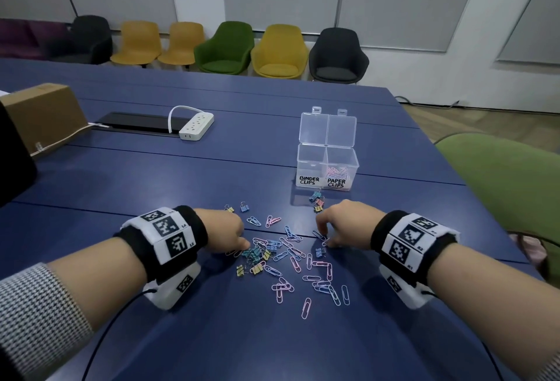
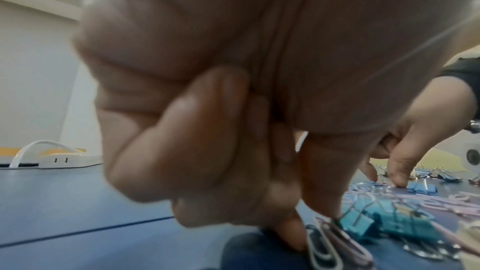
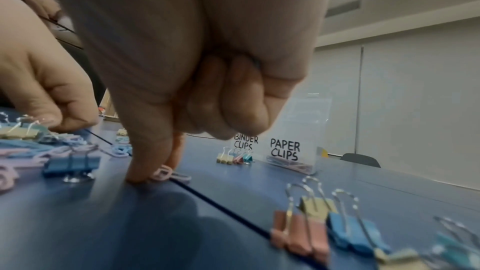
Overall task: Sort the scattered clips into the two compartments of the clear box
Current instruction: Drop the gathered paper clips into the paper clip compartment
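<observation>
Near the table's point(image 1: 181, 335) front edge, pink and blue paper clips point(image 1: 303, 262) and small binder clips point(image 1: 254, 259) lie scattered between both hands. The left hand point(image 1: 225, 233) pinches at a teal binder clip point(image 2: 355, 223) with thumb and forefinger, other fingers curled in; the right hand point(image 1: 345, 224) presses thumb and forefinger together on a pink paper clip point(image 3: 162, 172) lying on the tabletop. Toward the right edge stands the clear box point(image 1: 327, 165), lids open, some paper clips in its right "PAPER CLIPS" compartment, a few binder clips point(image 1: 316, 200) just before it.
</observation>
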`<state>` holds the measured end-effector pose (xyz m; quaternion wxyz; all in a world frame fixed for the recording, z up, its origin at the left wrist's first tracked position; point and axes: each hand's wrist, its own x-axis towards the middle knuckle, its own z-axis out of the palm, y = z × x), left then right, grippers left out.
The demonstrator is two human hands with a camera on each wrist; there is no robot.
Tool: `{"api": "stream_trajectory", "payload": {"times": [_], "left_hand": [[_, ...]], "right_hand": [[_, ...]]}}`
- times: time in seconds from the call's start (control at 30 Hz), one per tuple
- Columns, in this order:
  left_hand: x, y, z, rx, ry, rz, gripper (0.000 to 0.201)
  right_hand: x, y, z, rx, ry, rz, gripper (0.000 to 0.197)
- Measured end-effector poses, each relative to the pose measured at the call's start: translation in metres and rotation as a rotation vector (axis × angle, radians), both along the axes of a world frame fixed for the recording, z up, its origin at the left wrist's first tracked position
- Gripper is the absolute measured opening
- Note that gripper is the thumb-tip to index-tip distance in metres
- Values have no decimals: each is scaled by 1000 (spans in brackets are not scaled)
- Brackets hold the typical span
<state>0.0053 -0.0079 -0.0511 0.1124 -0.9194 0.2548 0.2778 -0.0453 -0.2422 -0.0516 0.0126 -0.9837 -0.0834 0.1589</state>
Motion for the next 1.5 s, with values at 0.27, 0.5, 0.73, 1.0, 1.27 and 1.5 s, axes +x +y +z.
{"api": "stream_trajectory", "payload": {"times": [0.27, 0.5, 0.73, 1.0, 1.27, 1.5], "left_hand": [[0, 10, -2, -33, 28, 6, 35], [-9, -1, -5, 32, -72, -63, 35], [-15, -2, 4, -94, -10, 114, 24], [13, 9, 20, -1476, 953, 894, 18], [7, -38, 18, -1685, 1230, 859, 24], [14, -97, 8, -950, 703, 765, 33]], "right_hand": [[10, 19, 0, -78, 24, 23, 18], [10, 20, -4, -125, 100, -18, 38], [-2, 23, -7, -121, 119, -32, 37], [-20, -6, 8, 1545, 220, -589, 29], [-24, -5, -1, 2314, 459, -591, 32], [-17, -9, 3, 1611, 415, -714, 36]]}}
